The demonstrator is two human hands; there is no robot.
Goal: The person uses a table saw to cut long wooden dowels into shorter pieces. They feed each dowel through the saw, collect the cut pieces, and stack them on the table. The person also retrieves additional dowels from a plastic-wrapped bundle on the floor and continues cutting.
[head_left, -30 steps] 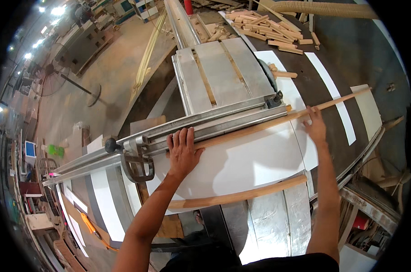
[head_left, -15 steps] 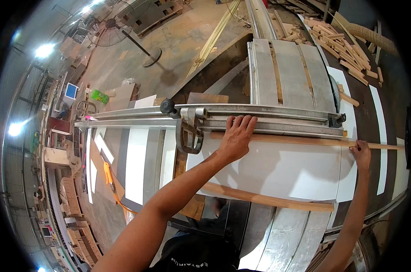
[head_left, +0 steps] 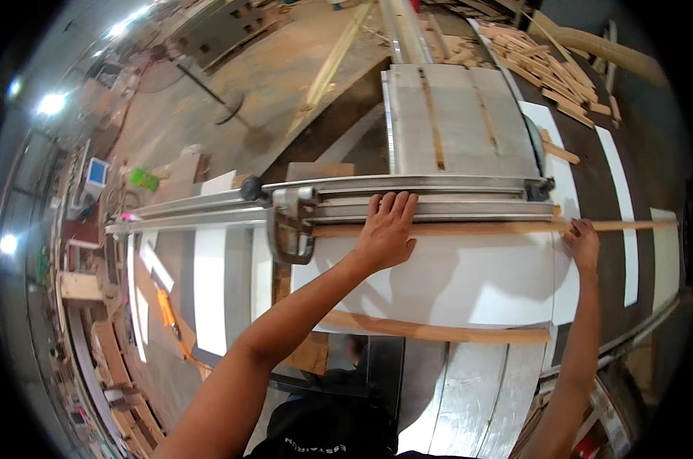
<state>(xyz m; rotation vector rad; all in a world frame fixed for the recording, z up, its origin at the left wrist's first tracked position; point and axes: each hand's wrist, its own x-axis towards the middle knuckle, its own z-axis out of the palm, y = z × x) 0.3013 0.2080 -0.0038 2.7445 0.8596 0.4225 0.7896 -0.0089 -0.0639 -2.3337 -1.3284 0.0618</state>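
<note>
the camera was worn on the head and looked down from close by at the left hand (head_left: 387,233), the right hand (head_left: 582,243) and the white board (head_left: 446,294). its wide, round view reached far across the floor (head_left: 281,73).

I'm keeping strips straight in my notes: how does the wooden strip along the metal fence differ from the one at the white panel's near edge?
The fence-side strip looks longer, running well past the white panel on the right; the near strip ends about at its right edge. The right hand touches the fence-side strip; no hand touches the near strip. Both are brown wood.
</note>
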